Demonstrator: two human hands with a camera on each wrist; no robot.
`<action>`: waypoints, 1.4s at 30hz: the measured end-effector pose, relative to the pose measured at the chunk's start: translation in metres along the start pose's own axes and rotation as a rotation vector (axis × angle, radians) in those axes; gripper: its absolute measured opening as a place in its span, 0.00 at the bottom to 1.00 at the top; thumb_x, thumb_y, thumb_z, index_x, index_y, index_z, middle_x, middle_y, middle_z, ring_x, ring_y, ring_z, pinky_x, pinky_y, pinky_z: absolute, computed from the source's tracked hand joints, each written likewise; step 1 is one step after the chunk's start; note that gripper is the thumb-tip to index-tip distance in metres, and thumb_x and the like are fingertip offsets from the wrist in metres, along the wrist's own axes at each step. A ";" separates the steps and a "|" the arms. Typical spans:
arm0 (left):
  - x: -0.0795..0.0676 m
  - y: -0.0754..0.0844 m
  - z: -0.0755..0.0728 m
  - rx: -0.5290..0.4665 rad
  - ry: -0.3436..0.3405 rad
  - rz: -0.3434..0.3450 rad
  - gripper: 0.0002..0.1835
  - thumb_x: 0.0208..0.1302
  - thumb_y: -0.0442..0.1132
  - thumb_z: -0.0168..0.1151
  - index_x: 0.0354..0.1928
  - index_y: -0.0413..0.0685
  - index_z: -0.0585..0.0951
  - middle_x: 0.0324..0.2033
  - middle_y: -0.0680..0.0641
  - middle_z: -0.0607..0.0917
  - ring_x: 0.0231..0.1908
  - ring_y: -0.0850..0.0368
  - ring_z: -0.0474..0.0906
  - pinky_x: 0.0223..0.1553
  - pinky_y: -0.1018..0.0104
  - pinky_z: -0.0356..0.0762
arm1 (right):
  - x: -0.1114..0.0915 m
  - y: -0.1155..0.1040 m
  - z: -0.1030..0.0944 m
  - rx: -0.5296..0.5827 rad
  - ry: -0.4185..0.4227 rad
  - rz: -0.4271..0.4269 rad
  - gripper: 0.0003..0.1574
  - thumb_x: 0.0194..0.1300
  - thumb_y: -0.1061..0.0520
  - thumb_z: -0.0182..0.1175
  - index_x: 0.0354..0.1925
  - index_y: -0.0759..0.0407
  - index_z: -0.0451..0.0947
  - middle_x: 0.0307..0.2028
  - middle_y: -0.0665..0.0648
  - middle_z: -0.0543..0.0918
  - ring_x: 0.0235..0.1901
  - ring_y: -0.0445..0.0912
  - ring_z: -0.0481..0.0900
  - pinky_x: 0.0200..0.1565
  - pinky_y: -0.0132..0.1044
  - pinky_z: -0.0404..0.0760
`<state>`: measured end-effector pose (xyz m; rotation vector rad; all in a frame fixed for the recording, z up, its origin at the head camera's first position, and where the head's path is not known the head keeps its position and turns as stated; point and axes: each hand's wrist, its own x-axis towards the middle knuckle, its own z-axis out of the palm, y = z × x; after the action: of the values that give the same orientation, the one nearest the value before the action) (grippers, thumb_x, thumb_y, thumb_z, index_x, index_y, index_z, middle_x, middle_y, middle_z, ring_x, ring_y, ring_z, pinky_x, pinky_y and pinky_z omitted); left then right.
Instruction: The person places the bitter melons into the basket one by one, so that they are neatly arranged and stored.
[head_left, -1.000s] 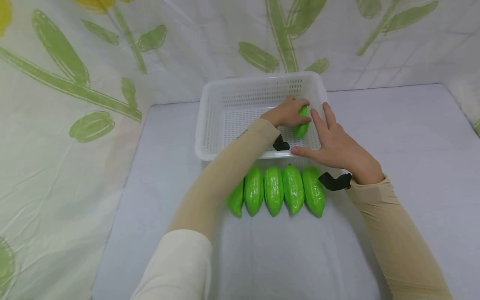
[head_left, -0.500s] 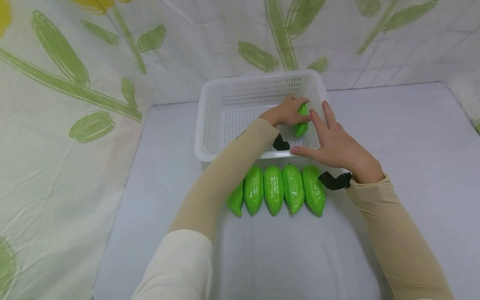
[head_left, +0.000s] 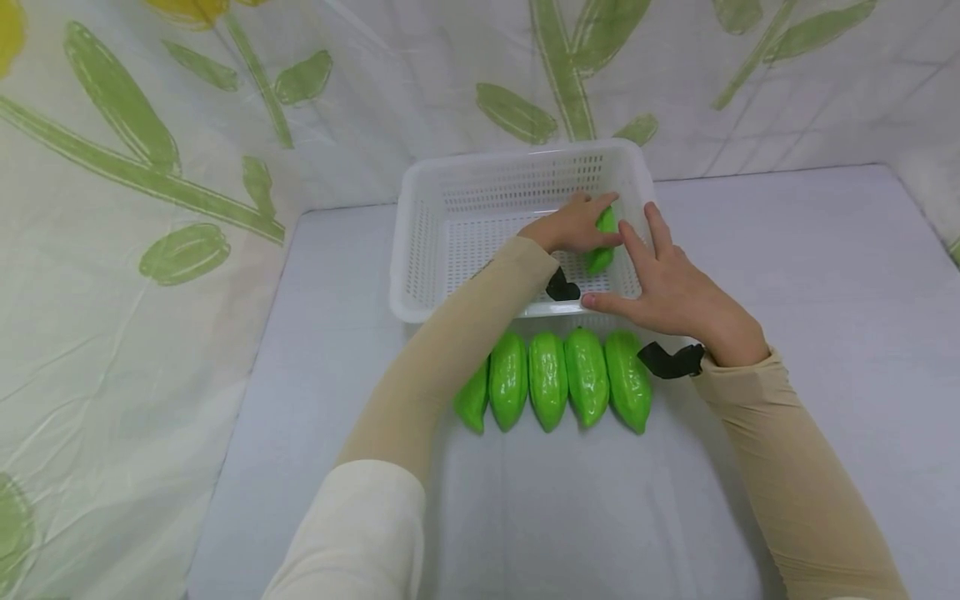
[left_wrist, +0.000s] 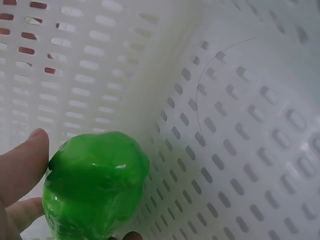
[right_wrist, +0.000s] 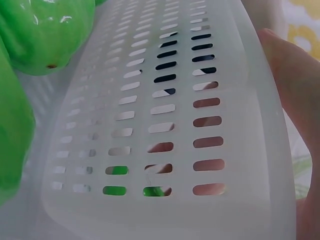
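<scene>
A white perforated plastic basket (head_left: 401,250) stands at the back of the table. Inside its right end my left hand (head_left: 572,226) holds a glossy green ridged fruit (left_wrist: 95,185), thumb and fingers on either side of it. Part of that fruit is hidden under the hand in the head view. My right hand (head_left: 673,289) is spread at the basket's near right corner, its thumb on the near rim and its fingers straight along the right side. Several similar green fruits (head_left: 548,383) lie side by side in front of the basket; my left forearm partly covers the leftmost one.
The table (head_left: 555,508) has a pale cloth over it. A white curtain with painted flowers and leaves (head_left: 517,114) hangs right behind the basket and along the left side. Black straps (head_left: 670,361) are around both wrists.
</scene>
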<state>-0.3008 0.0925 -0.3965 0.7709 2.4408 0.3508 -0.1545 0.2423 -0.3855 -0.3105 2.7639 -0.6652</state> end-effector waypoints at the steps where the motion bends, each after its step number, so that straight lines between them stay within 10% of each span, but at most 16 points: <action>1: -0.001 0.000 0.000 -0.005 -0.003 -0.002 0.45 0.76 0.66 0.50 0.85 0.63 0.43 0.83 0.41 0.47 0.82 0.50 0.46 0.80 0.55 0.55 | 0.000 0.000 0.000 -0.001 -0.002 0.001 0.76 0.64 0.17 0.56 0.84 0.56 0.30 0.80 0.58 0.13 0.75 0.81 0.47 0.67 0.78 0.60; 42: 0.003 0.003 0.000 0.030 0.049 -0.016 0.44 0.78 0.65 0.48 0.85 0.54 0.48 0.83 0.46 0.55 0.83 0.51 0.47 0.81 0.60 0.50 | 0.001 0.000 0.000 -0.001 0.003 -0.007 0.75 0.64 0.17 0.55 0.84 0.58 0.35 0.80 0.59 0.14 0.76 0.80 0.48 0.68 0.76 0.60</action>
<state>-0.3014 0.0969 -0.3959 0.7635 2.5024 0.3311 -0.1553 0.2426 -0.3854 -0.3200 2.7669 -0.6667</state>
